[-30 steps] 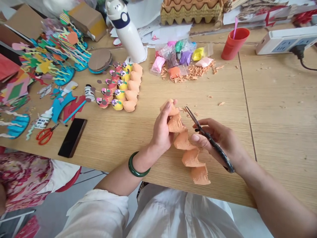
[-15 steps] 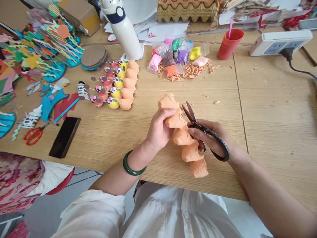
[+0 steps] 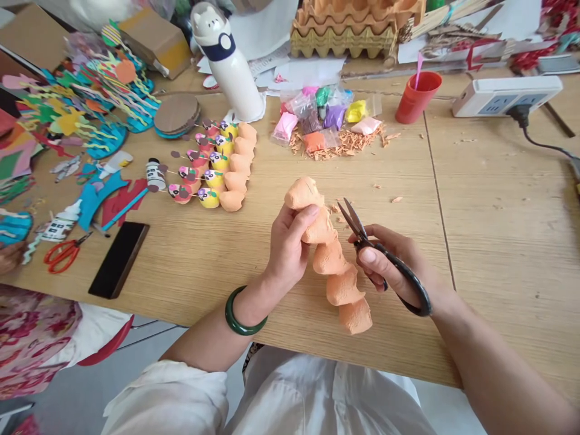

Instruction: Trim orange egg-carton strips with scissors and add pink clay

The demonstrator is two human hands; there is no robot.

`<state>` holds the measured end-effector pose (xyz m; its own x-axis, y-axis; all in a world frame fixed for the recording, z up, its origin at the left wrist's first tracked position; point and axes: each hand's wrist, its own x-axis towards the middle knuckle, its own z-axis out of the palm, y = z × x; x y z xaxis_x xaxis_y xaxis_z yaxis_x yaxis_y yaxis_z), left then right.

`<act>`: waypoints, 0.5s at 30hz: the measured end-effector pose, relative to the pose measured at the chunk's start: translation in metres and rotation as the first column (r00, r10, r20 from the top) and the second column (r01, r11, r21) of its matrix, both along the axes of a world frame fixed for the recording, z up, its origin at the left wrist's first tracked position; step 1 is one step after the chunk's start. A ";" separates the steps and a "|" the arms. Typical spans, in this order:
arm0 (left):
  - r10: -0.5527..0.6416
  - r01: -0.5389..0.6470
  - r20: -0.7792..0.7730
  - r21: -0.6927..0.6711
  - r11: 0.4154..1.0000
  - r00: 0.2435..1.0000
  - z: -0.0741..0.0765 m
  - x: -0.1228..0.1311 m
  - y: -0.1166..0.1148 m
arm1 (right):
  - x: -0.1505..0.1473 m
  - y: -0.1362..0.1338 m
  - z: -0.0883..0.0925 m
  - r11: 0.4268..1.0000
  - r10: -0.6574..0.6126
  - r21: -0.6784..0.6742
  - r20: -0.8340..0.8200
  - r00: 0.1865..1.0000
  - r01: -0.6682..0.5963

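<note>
My left hand (image 3: pixel 289 248) grips the upper part of an orange strip of egg-carton cups (image 3: pixel 338 278), which hangs down over the wooden table (image 3: pixel 498 199) toward me. My right hand (image 3: pixel 399 266) is closed round the handles of black scissors (image 3: pixel 385 260). The blades are slightly apart and point up-left, right beside the strip's second cup. A green bangle sits on my left wrist.
Behind lie painted carton figures (image 3: pixel 212 169), clay bags (image 3: pixel 326 112) on orange shavings, a red cup (image 3: pixel 411 96), a white bottle (image 3: pixel 229 60), egg trays (image 3: pixel 348 27) and a power strip (image 3: pixel 507 95). Left are paper cutouts (image 3: pixel 86 103), red scissors (image 3: pixel 61 254), a phone (image 3: pixel 118 258) and another person's clothing (image 3: pixel 31 344).
The orange strip was turned and lifted a little in my left hand. The scissors swung from lying flat and shut to blades parted beside the strip.
</note>
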<state>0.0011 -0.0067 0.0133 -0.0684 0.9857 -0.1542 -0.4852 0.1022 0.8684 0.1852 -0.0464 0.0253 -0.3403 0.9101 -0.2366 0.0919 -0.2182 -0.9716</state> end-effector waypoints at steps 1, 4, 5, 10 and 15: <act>0.026 -0.025 -0.014 0.023 0.999 1.000 0.001 0.000 -0.001 | 0.002 -0.001 0.002 1.000 -0.011 0.002 0.016 1.000 0.011; 0.087 -0.084 -0.034 0.075 0.994 0.996 0.004 0.001 -0.005 | 0.007 -0.003 0.008 0.998 0.045 -0.046 -0.067 0.997 -0.048; 0.113 -0.109 -0.043 0.092 0.990 0.993 0.005 0.000 -0.006 | 0.009 -0.004 0.010 0.994 0.081 -0.065 -0.132 0.988 -0.091; 0.327 -0.281 -0.169 0.249 0.927 0.930 0.009 -0.008 -0.009 | 0.012 -0.006 0.012 0.986 0.146 -0.028 -0.340 0.929 -0.165; 0.408 -0.309 -0.237 0.363 0.879 0.882 0.016 -0.019 -0.010 | 0.014 -0.007 0.008 0.973 0.204 -0.010 -0.430 0.880 -0.231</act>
